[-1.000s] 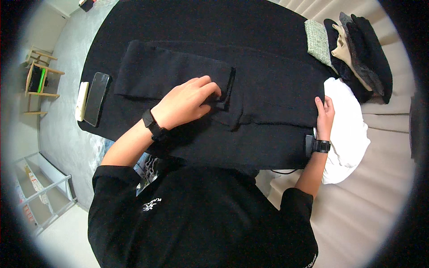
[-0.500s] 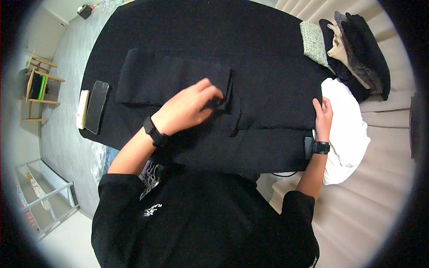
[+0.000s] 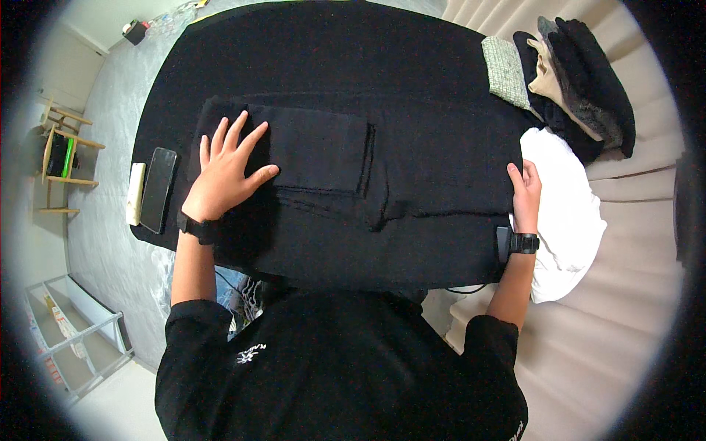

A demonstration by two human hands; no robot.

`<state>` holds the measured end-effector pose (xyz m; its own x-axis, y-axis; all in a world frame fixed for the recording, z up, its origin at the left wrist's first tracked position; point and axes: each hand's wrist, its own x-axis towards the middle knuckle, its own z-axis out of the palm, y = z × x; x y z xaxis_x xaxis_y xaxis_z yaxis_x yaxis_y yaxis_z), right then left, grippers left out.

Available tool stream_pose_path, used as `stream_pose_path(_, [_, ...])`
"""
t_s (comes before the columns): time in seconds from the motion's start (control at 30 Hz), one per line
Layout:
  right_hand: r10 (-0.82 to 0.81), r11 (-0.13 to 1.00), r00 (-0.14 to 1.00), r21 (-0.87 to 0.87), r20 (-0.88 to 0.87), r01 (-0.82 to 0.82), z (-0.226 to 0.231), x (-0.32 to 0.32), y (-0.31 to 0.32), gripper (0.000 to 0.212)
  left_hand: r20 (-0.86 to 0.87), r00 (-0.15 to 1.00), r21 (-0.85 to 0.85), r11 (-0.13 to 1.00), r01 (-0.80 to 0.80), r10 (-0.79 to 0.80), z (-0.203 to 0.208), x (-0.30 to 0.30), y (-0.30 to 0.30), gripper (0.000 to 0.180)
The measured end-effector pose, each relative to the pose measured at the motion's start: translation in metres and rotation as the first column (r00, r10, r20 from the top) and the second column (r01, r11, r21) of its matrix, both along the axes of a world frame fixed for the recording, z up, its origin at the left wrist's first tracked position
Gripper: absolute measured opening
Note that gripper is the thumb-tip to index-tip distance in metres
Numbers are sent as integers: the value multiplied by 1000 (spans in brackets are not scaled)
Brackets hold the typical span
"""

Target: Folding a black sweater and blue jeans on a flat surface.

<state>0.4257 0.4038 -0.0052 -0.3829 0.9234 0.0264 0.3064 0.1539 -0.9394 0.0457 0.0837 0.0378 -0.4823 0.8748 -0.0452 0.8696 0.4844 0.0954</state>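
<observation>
A: A desk [image 3: 456, 66] draped in black cloth is seen from above, with grey carpet [image 3: 110, 95] to its left and a beige cushioned surface [image 3: 625, 309] to its right.

B: A small wooden rack [image 3: 62, 158] is spotted by the far left wall, and a white metal frame [image 3: 73, 338] lower down. A dark phone [image 3: 158, 189] and a pale slim block [image 3: 135, 193] are laid side by side at the desk's left edge.

A: A stack of folded clothes [image 3: 573, 81] is piled at the upper right; a white garment [image 3: 566, 206] is spread just below it.

B: The black garment [image 3: 331, 184] is laid flat across the middle of the desk, a folded panel on its left half.

A: The left hand [image 3: 224, 173] is pressed flat on that panel, fingers [image 3: 235, 132] spread wide, nothing gripped.

B: The right hand [image 3: 526, 192] is set at the garment's right edge, where it meets the white garment. Its fingers are kept narrow, laid along the edge; whether the cloth is pinched cannot be told.
</observation>
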Motion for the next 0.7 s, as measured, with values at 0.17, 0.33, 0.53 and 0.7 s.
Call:
stream_pose_path(0.17, [30, 999, 998, -31, -51, -32, 6, -3, -4, 41, 93, 996, 31, 1000, -3, 1, -9, -8, -2, 70])
stream_pose_path(0.33, [60, 985, 997, -161, -58, -69, 30, -1, -18, 48, 137, 991, 44, 999, -3, -3, -14, -8, -3, 74])
stream_pose_path(0.53, [93, 991, 945, -63, -314, -118, 99, -46, -51, 52, 198, 980, 159, 987, -17, -15, -11, -8, -2, 65])
stream_pose_path(0.7, [663, 580, 426, 63, -615, -812, 172, -146, -124, 50, 862, 462, 422, 800, -426, -208, -3, -37, -18, 61])
